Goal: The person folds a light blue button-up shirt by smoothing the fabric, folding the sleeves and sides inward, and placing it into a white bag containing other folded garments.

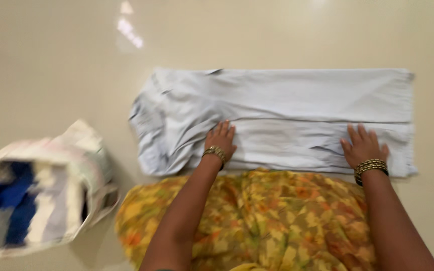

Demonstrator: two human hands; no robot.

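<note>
A pale grey-white cloth (277,118) lies flat on the cream floor (51,60), folded into a long band whose long axis runs left to right across the view. The person sits just behind it, knees under a yellow, orange-flowered garment (257,221) that touches the cloth's near edge.

Both hands are down on the near half of the cloth, palms flat and fingers spread — pressing, not gripping anything. The left hand (220,140) sits left of the cloth's middle, close to where the fabric bunches and wrinkles into a rounded end. The right hand (362,146) rests near the opposite end, the square one, just in from the edge. Gold bangles (371,166) ring the right wrist; a narrower band sits on the left.

So the cloth stretches sideways between and beyond the hands, its far half lying away from the person past a fold line that runs along its length. The crumpled end lies outward from the left hand, which is the nearer one to it; the neat end is the right hand's side.

Off to the left, well apart from the cloth, a white bag (61,190) lies tipped with its mouth open, blue and grey fabric (6,206) showing inside — blurred, so I can't tell more.
</note>
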